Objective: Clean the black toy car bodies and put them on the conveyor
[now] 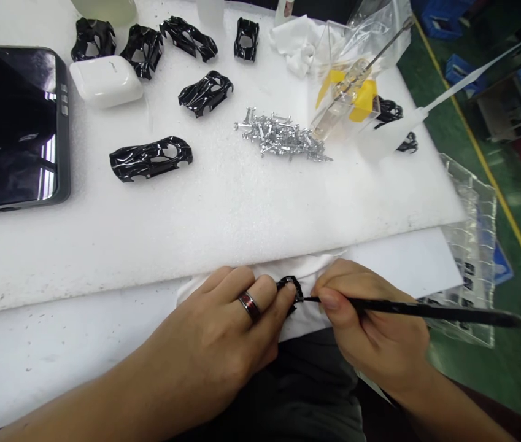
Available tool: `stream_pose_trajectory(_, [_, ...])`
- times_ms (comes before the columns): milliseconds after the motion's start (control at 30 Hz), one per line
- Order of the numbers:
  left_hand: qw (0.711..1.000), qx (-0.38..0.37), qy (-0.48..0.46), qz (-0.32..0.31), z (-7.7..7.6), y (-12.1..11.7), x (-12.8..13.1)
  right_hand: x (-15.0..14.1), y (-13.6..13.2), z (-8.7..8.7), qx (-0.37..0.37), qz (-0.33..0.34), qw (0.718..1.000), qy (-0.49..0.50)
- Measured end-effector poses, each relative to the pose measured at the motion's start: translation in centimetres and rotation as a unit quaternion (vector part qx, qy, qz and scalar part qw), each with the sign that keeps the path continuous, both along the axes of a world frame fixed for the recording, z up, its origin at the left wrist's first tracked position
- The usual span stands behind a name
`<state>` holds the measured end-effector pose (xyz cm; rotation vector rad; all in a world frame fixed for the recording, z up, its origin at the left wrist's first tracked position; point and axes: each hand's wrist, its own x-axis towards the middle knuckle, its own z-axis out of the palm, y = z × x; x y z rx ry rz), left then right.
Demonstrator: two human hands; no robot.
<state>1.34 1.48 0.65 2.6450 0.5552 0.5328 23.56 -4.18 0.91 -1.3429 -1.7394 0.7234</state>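
My left hand (223, 325), with a dark ring on one finger, is closed around a small glossy black toy car body (290, 287) at the near edge of the table, over a white cloth (308, 313). My right hand (370, 325) pinches a thin black brush (426, 309). The brush tip touches the car body, and its handle points off to the right. Most of the held car body is hidden by my fingers.
On the white foam sheet (223, 202) lie several black car bodies (150, 158), a pile of small silver metal parts (281, 136), a white earbud case (105, 80), a dark tablet (11, 126) at the left and a clear container with yellow pieces (347, 92). Clear plastic trays (472, 245) overhang at the right.
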Motion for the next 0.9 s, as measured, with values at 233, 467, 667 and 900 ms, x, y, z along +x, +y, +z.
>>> stream_pose_trajectory(233, [1.0,-0.005,0.013,0.008,-0.4,0.0,0.3,-0.1,0.3,-0.3,-0.008,-0.097,0.973,0.207])
stream_pose_trajectory(467, [0.999,-0.015,0.035,0.006,-0.3,-0.2,0.2,2.3,1.5,3.1,-0.058,-0.196,0.978,0.05])
stream_pose_trajectory(667, [0.999,-0.015,0.024,0.017,-0.5,-0.2,0.3,5.4,4.6,4.6,-0.19,-0.198,0.916,-0.292])
stream_pose_trajectory(900, [0.999,-0.023,0.014,0.018,-0.6,-0.1,0.5,5.0,7.3,4.6,-0.171,-0.129,0.921,-0.326])
